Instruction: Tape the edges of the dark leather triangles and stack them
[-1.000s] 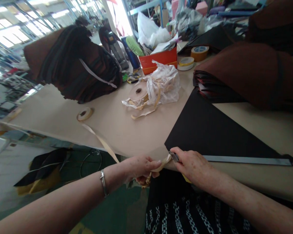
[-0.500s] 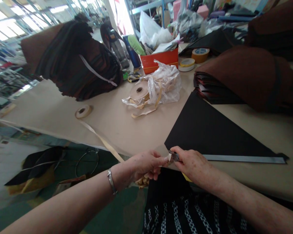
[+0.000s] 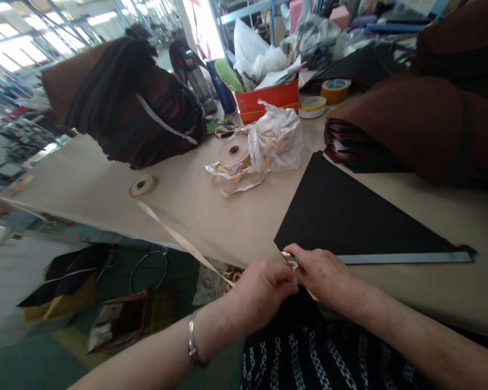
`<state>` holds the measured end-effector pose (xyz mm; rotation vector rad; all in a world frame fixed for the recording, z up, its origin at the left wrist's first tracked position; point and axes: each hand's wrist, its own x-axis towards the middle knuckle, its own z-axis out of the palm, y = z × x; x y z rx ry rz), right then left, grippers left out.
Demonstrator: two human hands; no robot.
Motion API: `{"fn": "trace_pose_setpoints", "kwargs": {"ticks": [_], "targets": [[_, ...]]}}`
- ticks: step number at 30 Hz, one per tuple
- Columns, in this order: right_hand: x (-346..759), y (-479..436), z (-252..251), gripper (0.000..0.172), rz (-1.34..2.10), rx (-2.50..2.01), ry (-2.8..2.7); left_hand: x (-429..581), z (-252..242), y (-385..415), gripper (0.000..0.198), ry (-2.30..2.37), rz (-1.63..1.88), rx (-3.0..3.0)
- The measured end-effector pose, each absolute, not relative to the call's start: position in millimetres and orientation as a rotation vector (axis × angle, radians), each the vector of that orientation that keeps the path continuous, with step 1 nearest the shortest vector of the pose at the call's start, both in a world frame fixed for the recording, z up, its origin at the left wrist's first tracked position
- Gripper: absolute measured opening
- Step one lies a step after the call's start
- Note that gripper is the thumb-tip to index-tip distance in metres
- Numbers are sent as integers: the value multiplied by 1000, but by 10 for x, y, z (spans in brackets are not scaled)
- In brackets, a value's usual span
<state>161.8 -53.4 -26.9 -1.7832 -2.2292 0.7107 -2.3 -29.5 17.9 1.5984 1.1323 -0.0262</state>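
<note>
A pale tape strip (image 3: 187,246) runs from a small roll (image 3: 142,186) on the table down to my left hand (image 3: 264,290), whose fingers are pinched beside my right hand (image 3: 319,268). My right hand is closed on a small metal tool (image 3: 288,259) at the table's front edge; its exact kind is hard to make out. Right behind it lies a black triangular sheet (image 3: 345,211) with a grey strip (image 3: 406,258) along its near edge. What sits between the two hands is mostly hidden by my fingers.
A plastic bag (image 3: 278,135) with a larger tape roll (image 3: 233,151) lies mid-table. Behind it stands a red box (image 3: 267,101), near tape rolls (image 3: 335,91). Dark folded stacks sit at left (image 3: 126,108) and right (image 3: 415,124). Below the table's left edge are bundles on the floor.
My left hand has moved right and closer to my right hand, turning so its back shows. The tape strip is drawn further along toward it. The view has shifted slightly.
</note>
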Motion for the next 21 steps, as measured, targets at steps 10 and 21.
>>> {"fn": "trace_pose_setpoints", "kwargs": {"ticks": [10,21], "targets": [[2144,-767,130,30,1160,-1653,-1845,-496,102,-389,27,1216,182,2116],[3754,-732,-166,35,384,-2236,-1825,-174,67,-156,32,945,462,1584]]}}
